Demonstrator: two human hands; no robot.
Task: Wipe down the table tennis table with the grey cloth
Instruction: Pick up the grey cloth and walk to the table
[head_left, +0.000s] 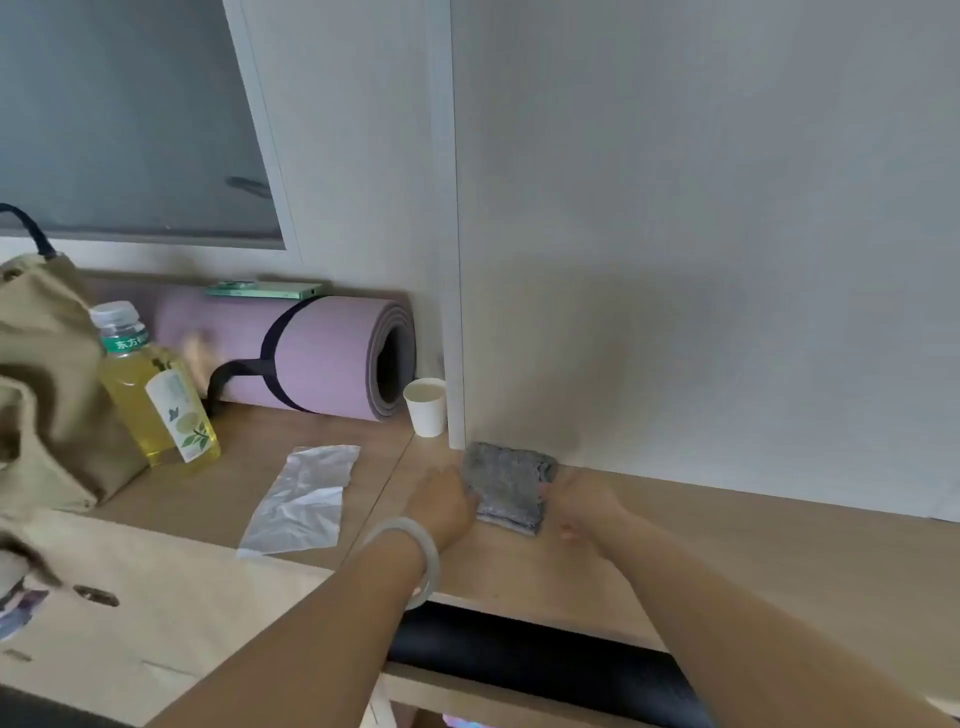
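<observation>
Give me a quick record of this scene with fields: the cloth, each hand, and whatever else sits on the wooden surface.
task item: folded grey fluffy cloth, flat on the light wooden surface by the white wall
hands: left hand at the cloth's left edge, right hand at its right edge, both touching it; grip unclear
nearby: white paper cup, rolled purple mat, clear plastic bag, bottle of yellow drink

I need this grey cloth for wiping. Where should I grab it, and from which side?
Probably take the grey cloth by its left and right edges, from the near side: it lies flat and folded, its far edge close against the wall.
</observation>
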